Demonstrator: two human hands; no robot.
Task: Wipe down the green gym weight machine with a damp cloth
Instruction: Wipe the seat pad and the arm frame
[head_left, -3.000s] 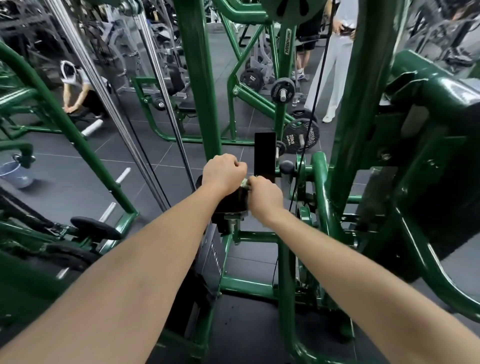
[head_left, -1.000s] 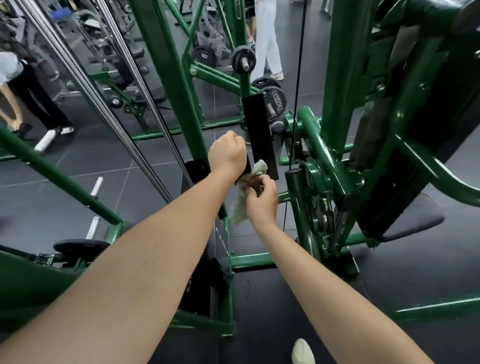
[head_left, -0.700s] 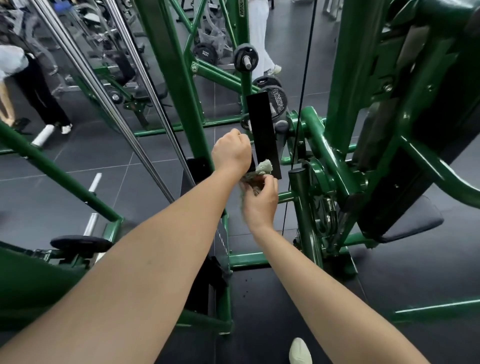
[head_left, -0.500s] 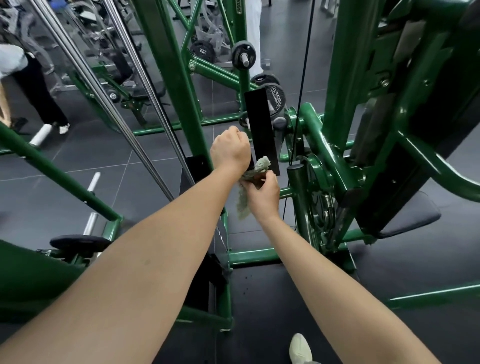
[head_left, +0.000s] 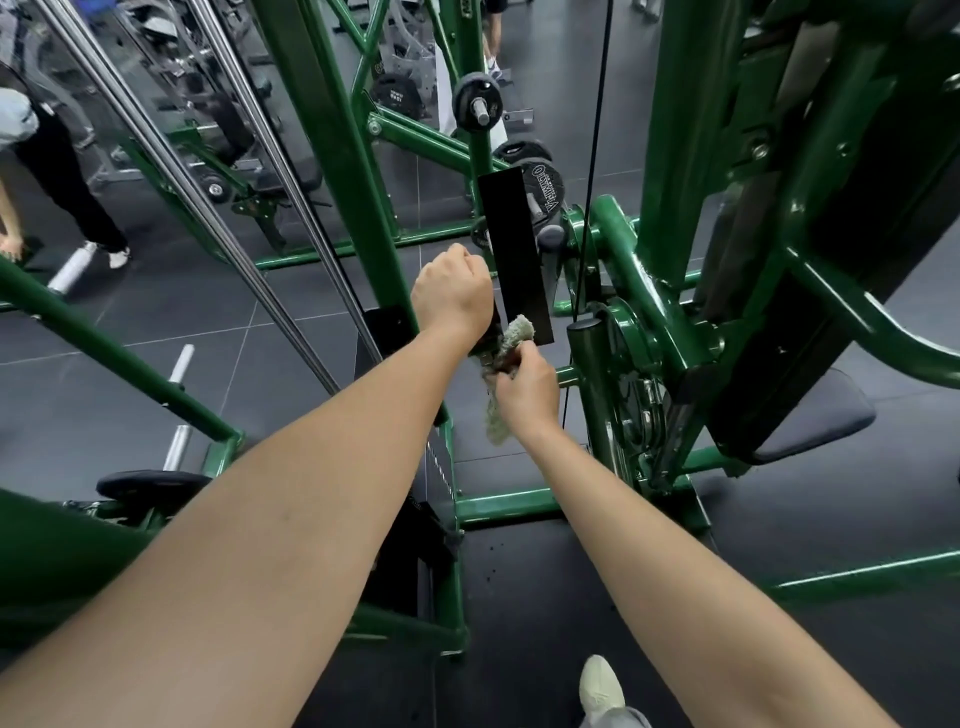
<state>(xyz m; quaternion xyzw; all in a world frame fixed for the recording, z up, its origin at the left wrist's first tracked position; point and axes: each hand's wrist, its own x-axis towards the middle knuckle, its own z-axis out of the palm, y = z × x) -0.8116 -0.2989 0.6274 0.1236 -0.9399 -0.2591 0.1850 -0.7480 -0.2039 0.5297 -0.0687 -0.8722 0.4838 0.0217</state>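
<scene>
A: What have your hands got hold of?

B: My right hand (head_left: 527, 395) has its fingers curled round the cloth (head_left: 506, 364), a pale grey-green rag. One bunched end pokes up above my knuckles and touches the lower edge of the black flat bar (head_left: 514, 254); the other end hangs down past my wrist.

A: And the left?

B: My left hand (head_left: 453, 296) is balled into a fist, knuckles up, just above and to the left of the right one. It is closed round something dark below it, but the fist hides that part and I cannot tell what it is.

A: How are your arms set?

B: Both forearms reach straight out and forward, drawing together so the hands nearly meet in the middle. The left arm is the higher one.

A: Where is the machine?

B: All around my hands. A green upright post (head_left: 332, 156) rises just left of my fist, two chrome guide rods (head_left: 156, 156) slant away further left, and the green gym weight machine (head_left: 670, 156) with its thick frame stands to the right, a thin black cable (head_left: 597, 130) running down in front of it. A dark seat pad (head_left: 810, 421) sits low on the right.

A: Anything else?

B: My pale shoe (head_left: 600, 686) on the dark floor (head_left: 831, 519)
</scene>
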